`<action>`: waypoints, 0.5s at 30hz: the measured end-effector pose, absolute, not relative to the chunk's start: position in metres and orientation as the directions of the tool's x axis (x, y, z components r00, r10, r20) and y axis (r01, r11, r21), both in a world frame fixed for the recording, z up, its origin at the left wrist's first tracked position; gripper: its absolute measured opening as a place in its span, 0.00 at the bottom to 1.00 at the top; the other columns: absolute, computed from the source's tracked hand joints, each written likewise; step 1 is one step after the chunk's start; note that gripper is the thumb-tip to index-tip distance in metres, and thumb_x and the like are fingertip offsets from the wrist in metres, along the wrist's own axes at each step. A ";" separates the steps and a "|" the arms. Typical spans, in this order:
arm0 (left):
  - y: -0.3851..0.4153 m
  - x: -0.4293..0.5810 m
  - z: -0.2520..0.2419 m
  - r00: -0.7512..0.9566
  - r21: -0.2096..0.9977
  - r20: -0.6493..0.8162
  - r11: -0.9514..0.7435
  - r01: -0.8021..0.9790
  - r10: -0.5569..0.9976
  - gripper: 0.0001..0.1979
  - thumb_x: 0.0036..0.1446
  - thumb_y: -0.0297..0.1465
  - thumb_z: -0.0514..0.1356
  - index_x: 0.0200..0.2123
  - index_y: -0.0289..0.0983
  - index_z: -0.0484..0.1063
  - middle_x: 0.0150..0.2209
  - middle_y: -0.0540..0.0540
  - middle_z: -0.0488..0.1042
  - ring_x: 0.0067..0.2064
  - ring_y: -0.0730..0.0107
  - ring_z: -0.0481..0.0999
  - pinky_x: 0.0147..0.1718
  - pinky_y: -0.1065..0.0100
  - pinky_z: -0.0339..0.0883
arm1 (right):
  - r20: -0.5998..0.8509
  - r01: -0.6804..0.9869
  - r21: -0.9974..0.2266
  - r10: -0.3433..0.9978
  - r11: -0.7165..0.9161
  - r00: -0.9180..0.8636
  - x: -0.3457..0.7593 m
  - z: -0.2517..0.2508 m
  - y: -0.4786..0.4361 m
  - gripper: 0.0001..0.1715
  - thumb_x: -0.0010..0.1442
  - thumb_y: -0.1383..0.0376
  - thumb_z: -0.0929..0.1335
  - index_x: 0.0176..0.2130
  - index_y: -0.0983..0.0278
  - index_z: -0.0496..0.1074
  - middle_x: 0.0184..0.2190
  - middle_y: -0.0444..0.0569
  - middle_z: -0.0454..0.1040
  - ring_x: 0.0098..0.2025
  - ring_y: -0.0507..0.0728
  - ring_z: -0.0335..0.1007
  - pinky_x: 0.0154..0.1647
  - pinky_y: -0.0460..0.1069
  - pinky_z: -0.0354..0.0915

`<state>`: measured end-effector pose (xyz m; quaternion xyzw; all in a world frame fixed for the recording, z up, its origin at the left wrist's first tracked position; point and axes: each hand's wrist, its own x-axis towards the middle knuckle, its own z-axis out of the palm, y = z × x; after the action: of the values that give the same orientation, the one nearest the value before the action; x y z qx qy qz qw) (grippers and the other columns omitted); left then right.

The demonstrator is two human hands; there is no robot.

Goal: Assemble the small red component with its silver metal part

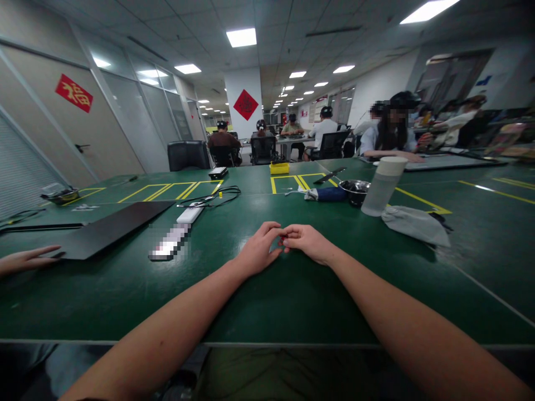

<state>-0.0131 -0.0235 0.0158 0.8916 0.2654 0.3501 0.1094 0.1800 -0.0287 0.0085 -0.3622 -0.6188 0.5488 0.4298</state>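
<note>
Both hands meet over the middle of the green table (234, 312). My right hand (311, 242) is closed, its thumb and fingers pinching a small red thing (282, 240) whose kind is too small to make out. My left hand (259, 249) reaches in from the other side, its curved fingers against the right fingertips. Its thumb stands apart from those fingers, leaving a gap, and no object shows in its grip. To the left of my hands lies a blurred phone-like slab (169, 243), with a white device (190, 213) against its far end.
Another person's hand (31, 260) touches a dark flat panel (112, 231) at left. A black cable (223, 195) lies behind the white device. To the right are a blue pouch (330, 194), metal bowl (354, 186), translucent bottle (382, 189) and grey bag (413, 223). Several people sit beyond.
</note>
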 end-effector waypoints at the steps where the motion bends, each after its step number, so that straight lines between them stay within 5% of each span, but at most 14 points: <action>1: -0.023 -0.013 0.015 0.601 0.396 0.566 -0.826 0.402 0.564 0.24 0.51 0.24 0.60 0.52 0.43 0.63 0.53 0.43 0.61 0.54 0.61 0.65 0.53 0.60 0.63 | 0.129 -0.040 -0.992 0.942 0.123 -0.311 0.183 0.007 -0.025 0.16 0.49 0.66 0.72 0.40 0.66 0.71 0.31 0.48 0.76 0.29 0.52 0.73 0.36 0.49 0.69; 9: -0.018 -0.015 0.010 0.510 0.518 0.552 -0.751 0.411 0.660 0.28 0.53 0.23 0.57 0.57 0.43 0.58 0.54 0.43 0.59 0.46 0.68 0.70 0.45 0.64 0.69 | -0.111 -0.461 -0.887 0.963 0.015 0.245 0.260 0.015 0.002 0.11 0.50 0.77 0.65 0.33 0.64 0.67 0.26 0.47 0.72 0.29 0.52 0.73 0.35 0.49 0.72; 12: -0.017 -0.016 0.010 0.500 0.538 0.542 -0.736 0.411 0.675 0.28 0.53 0.24 0.57 0.58 0.43 0.58 0.53 0.43 0.60 0.44 0.69 0.70 0.43 0.65 0.69 | -0.188 -0.576 -0.813 0.895 0.089 0.404 0.298 0.018 0.005 0.05 0.54 0.72 0.63 0.28 0.64 0.65 0.19 0.44 0.66 0.20 0.48 0.66 0.21 0.43 0.66; 15: -0.016 -0.016 0.008 0.514 0.550 0.517 -0.725 0.414 0.685 0.29 0.53 0.24 0.57 0.58 0.43 0.57 0.52 0.43 0.60 0.43 0.69 0.71 0.42 0.66 0.70 | -0.160 -0.470 -0.868 0.809 0.158 0.566 0.326 0.011 0.005 0.07 0.56 0.66 0.62 0.26 0.63 0.62 0.13 0.39 0.58 0.11 0.45 0.51 0.10 0.41 0.52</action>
<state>-0.0160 -0.0163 0.0081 0.8507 0.3228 0.3729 0.1818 0.3262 0.0054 0.0114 -0.4845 -0.1745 0.4317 0.7405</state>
